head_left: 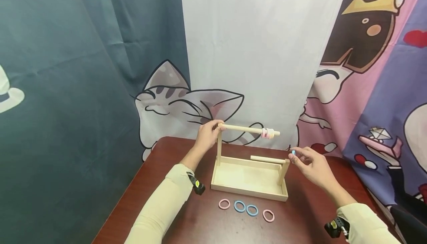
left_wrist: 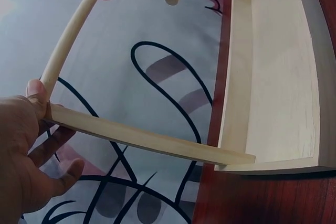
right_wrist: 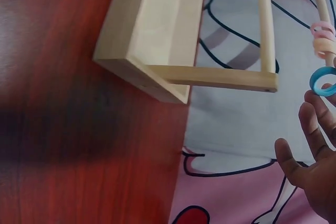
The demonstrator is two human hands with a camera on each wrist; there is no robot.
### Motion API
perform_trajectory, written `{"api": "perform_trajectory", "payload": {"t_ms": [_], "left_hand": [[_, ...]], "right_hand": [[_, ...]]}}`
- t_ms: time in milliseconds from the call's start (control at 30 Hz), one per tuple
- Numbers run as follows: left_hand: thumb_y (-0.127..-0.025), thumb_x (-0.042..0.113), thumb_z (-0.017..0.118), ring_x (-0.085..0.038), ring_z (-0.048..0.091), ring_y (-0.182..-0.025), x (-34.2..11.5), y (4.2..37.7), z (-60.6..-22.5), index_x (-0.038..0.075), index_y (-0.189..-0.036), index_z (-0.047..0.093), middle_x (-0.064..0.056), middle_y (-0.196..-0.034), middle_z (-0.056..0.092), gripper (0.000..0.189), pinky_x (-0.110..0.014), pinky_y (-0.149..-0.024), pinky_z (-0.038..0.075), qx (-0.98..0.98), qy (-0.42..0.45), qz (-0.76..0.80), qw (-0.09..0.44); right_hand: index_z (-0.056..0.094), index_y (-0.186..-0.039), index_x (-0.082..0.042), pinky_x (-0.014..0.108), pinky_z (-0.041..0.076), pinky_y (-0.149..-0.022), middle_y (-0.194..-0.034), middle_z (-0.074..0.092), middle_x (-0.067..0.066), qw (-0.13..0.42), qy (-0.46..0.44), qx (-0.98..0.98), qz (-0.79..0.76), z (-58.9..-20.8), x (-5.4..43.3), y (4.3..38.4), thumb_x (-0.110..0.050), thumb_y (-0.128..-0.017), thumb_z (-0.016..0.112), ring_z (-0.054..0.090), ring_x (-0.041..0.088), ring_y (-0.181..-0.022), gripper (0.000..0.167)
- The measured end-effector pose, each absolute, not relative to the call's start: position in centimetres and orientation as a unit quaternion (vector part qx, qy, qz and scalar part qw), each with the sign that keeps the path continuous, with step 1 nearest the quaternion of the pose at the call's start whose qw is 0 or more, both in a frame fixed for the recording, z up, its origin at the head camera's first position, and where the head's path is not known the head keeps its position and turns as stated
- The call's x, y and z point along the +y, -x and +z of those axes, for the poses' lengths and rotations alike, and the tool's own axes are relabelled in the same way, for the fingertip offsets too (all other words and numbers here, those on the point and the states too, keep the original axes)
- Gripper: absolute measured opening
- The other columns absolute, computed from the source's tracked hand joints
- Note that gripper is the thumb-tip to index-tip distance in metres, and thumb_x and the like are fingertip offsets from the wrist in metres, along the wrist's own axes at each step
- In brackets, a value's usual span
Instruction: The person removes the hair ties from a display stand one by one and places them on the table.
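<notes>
A wooden rack has a shallow tray base [head_left: 248, 193], a tall post [head_left: 219, 150] and a shorter post [head_left: 283, 173], each with a horizontal rod. My left hand [head_left: 207, 136] grips the top of the tall post where the upper rod [head_left: 242, 129] joins it. Near that rod's free end hang several pink and yellowish rings [head_left: 265, 133]. Between thumb and fingertips, my right hand [head_left: 315, 165] pinches a blue ring [head_left: 293, 153], right of the upper rod's tip and above the short post. In the right wrist view the blue ring [right_wrist: 314, 82] appears close to the rod's end.
In front of the tray on the brown table [head_left: 197, 221] lie a pink ring [head_left: 220, 206], two blue rings side by side and another pink ring [head_left: 264, 217]. The lower rod [head_left: 267, 159] runs left from the short post. A printed curtain [head_left: 267, 51] hangs behind the table.
</notes>
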State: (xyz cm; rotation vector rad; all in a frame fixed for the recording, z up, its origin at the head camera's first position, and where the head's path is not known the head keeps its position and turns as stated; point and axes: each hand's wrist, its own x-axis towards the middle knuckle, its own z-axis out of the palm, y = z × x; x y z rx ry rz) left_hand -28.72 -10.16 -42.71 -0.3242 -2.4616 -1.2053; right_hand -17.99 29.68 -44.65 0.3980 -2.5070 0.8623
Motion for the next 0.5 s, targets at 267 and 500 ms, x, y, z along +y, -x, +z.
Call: {"api": "perform_trajectory", "payload": {"t_ms": [267, 500], "left_hand": [[-0.101, 0.046, 0.075, -0.021, 0.068, -0.090, -10.2, 28.8, -42.9, 0.024, -0.125, 0.081, -0.003, -0.104, 0.083, 0.033, -0.042, -0.086, 0.061, -0.880, 0.120, -0.418, 0.190], [-0.100, 0.047, 0.074, -0.020, 0.066, -0.086, -10.3, 28.8, -42.8, 0.024, -0.126, 0.080, -0.002, -0.103, 0.082, 0.035, -0.041, -0.085, 0.060, -0.883, 0.119, -0.412, 0.191]], "right_hand": [[0.083, -0.116, -0.015, 0.019, 0.040, -0.065, -0.080, 0.060, -0.011, 0.256, -0.203, -0.893, 0.310, -46.3, 28.6, 16.8, -0.010, -0.094, 0.086, 0.054, 0.000, -0.073, 0.022], [0.083, -0.113, -0.015, 0.021, 0.048, -0.072, -0.083, 0.061, -0.015, 0.260, -0.269, -0.885, 0.278, -47.3, 26.9, 16.1, -0.008, -0.091, 0.088, 0.064, 0.010, -0.080, 0.024]]}}
